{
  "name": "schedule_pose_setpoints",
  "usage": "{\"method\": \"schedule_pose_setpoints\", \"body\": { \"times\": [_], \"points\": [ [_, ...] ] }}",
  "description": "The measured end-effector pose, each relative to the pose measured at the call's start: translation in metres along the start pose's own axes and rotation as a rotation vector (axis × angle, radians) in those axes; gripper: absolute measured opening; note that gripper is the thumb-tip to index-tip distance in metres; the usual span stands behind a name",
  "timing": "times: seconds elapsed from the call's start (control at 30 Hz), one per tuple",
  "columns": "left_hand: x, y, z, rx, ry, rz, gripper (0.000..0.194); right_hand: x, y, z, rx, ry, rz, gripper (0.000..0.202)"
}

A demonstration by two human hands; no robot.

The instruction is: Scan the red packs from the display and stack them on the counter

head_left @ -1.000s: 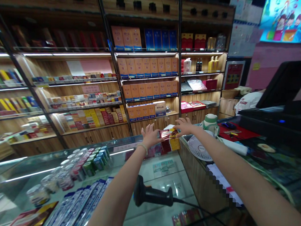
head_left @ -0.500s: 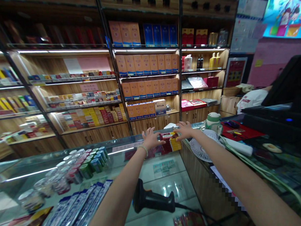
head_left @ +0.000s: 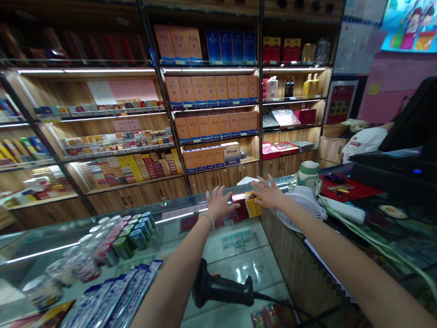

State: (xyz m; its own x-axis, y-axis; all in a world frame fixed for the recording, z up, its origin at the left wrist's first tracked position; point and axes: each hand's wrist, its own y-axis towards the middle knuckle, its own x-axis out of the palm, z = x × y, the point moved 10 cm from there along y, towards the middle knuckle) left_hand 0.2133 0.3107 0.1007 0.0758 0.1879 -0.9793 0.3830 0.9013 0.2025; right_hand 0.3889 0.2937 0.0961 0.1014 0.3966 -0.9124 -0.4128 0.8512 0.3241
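Note:
A stack of red and yellow packets (head_left: 246, 210) lies on the far part of the glass counter. My left hand (head_left: 219, 203), with a beaded bracelet at the wrist, is at its left side. Its fingers are spread and the thumb reaches toward the packets. From the right, my right hand (head_left: 269, 194) extends its fingers over the stack's top right corner. Neither hand is closed round the packets, and whether they touch them I cannot tell. Nearer to me, a black barcode scanner (head_left: 223, 289) lies on the glass between my forearms, its cable running right.
Cans (head_left: 139, 238), tubs and blue-white long packets (head_left: 117, 294) stand or lie on the left counter. At right are a white fan (head_left: 299, 210), a green-white bottle (head_left: 308, 176), cables and a dark monitor (head_left: 421, 118). Shelves of boxes (head_left: 214, 89) line the back wall.
My right hand has shifted slightly, its fingers now flatter and further over the top of the stack. My left hand stays almost in place. The view has tilted a little.

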Motion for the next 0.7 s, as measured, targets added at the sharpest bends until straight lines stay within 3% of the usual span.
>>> {"method": "schedule_pose_setpoints", "body": {
  "times": [0.3, 0.7],
  "points": [
    [-0.005, -0.008, 0.008, 0.039, 0.052, 0.063, 0.067, -0.009, -0.018, -0.018, -0.003, -0.144, 0.224, 0.044],
    [-0.006, -0.008, 0.007, 0.043, 0.067, 0.054, 0.067, -0.01, -0.02, -0.021, 0.041, -0.141, 0.225, 0.051]
  ]
}}
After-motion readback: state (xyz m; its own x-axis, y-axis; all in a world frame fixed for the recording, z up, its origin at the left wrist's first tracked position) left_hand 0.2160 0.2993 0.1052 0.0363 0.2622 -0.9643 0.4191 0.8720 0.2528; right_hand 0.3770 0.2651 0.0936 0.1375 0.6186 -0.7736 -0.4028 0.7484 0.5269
